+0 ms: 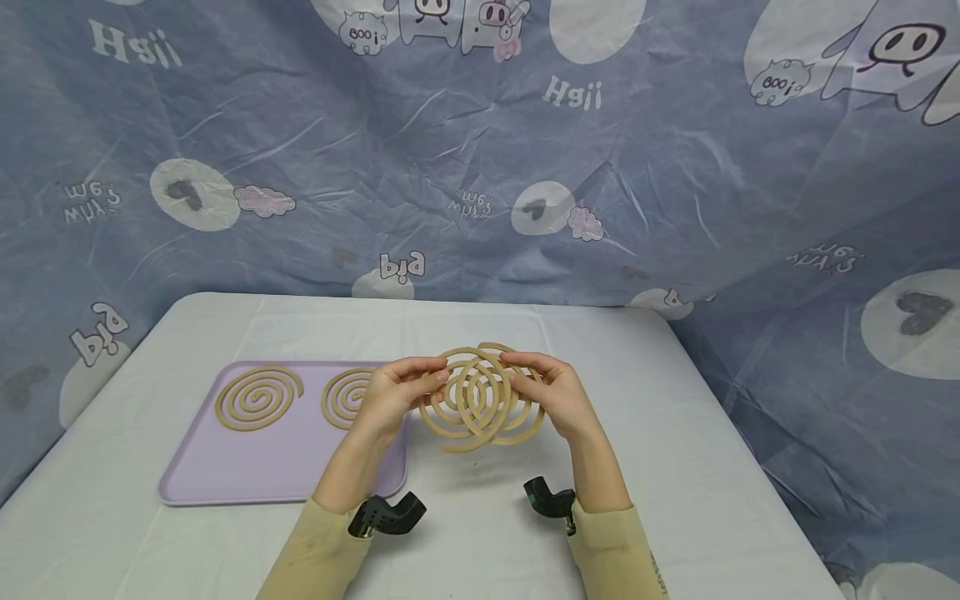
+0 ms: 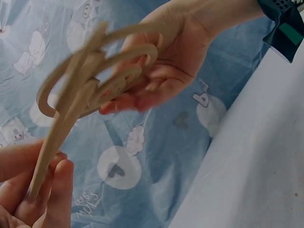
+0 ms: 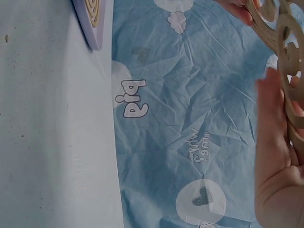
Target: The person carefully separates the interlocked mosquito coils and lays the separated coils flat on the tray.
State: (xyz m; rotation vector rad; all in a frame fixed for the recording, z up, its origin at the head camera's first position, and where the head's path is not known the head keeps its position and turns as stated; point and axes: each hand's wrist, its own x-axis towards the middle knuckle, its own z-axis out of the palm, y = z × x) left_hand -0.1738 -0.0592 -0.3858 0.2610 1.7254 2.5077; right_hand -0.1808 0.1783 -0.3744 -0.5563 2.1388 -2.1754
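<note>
Tan mosquito coils point(image 1: 483, 398), overlapping and meshed together, are held up above the table between both hands. My left hand point(image 1: 395, 390) pinches their left edge between thumb and fingers. On the opposite edge, my right hand point(image 1: 553, 393) grips with thumb and fingertips. The left wrist view shows the coils point(image 2: 71, 102) nearly edge-on, with some loops spread apart from others. Single flat spiral coils lie on a lilac tray point(image 1: 240, 471): one coil point(image 1: 258, 400) at the left, another coil point(image 1: 343, 400) partly hidden behind my left hand.
The white-covered table point(image 1: 675, 500) extends around the tray, which sits left of the hands. A blue patterned curtain point(image 1: 450, 150) hangs behind and at the sides. Black camera mounts point(image 1: 390, 514) are strapped at both wrists.
</note>
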